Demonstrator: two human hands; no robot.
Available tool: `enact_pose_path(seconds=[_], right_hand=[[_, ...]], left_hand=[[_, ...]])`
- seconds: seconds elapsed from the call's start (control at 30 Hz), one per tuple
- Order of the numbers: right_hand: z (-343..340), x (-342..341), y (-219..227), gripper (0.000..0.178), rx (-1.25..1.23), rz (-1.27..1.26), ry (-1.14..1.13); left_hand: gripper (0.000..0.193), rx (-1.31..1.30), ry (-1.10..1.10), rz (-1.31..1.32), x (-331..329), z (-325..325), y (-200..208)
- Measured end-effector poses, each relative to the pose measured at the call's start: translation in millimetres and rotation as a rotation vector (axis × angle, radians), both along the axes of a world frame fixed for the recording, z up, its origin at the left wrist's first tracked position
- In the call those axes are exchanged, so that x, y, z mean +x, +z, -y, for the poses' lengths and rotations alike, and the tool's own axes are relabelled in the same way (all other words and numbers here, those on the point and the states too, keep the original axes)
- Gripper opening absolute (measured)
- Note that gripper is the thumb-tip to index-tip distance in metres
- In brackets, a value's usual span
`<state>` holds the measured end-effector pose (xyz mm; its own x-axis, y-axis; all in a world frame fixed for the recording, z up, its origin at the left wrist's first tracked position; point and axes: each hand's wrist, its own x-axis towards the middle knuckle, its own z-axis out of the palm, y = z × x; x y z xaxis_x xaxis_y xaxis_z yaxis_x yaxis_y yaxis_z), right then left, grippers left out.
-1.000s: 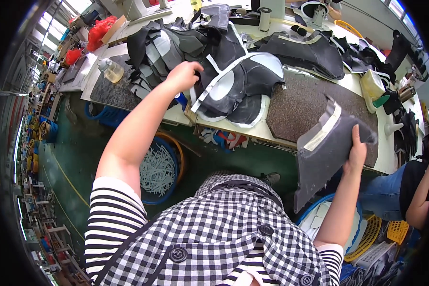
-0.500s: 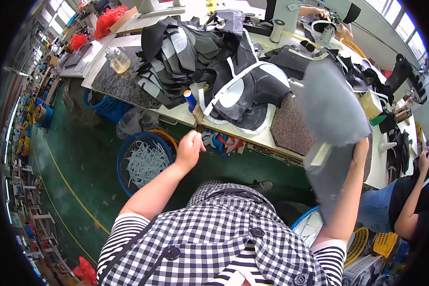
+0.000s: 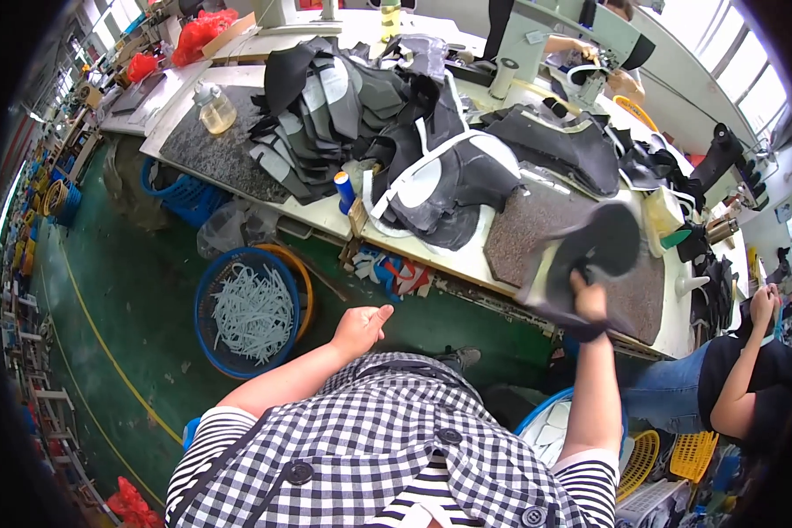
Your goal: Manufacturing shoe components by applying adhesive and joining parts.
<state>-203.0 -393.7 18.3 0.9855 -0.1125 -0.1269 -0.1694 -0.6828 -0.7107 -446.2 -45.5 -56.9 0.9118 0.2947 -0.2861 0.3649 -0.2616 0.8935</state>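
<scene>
My right hand (image 3: pixel 592 304) grips a dark grey and black curved piece of soft material (image 3: pixel 609 242), blurred by motion, above the speckled brown board (image 3: pixel 521 231) at the table's right. The piece bends over around my fingers and has a pale strip at its left side. Off the table's front edge, my left hand (image 3: pixel 361 331) is closed with its thumb up; whatever it may hold is hidden. Beyond it lie joined black pieces with white edging (image 3: pixel 449 187). Behind them rises a stack of grey and black cut pieces (image 3: pixel 321 110).
A blue basket of pale strips (image 3: pixel 204 304) stands on the floor at left. On the table are a clear bottle (image 3: pixel 216 113), a blue-and-orange cylinder (image 3: pixel 344 190) and more dark pieces (image 3: pixel 563 145). Another person (image 3: pixel 722 374) is close on the right; another's hands work at a sewing machine (image 3: pixel 537 35).
My right hand has swung the raised piece down and leftward over the board, and the piece has folded over. My left hand has dropped a little, nearer my body, still closed.
</scene>
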Motion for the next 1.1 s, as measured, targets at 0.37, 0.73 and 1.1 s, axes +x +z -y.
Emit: enact_pose_path(seconds=[0.37, 0.73, 1.1], right_hand=[[25.3, -15.5, -41.1, 0.043, 0.605, 0.178, -0.022], [23.8, -5.6, 43.3, 0.053, 0.873, 0.43, -0.113], [-16.6, -16.2, 1.2, 0.043, 0.679, 0.174, -0.171]], left_hand=[[0.063, -0.098, -0.078, -0.056, -2.4, 21.4, -16.1], [0.054, -0.044, -0.19, -0.111, -4.5, 35.4, -16.8], [0.04, 0.109, -0.288, -0.023, -7.0, 24.6, -64.0]])
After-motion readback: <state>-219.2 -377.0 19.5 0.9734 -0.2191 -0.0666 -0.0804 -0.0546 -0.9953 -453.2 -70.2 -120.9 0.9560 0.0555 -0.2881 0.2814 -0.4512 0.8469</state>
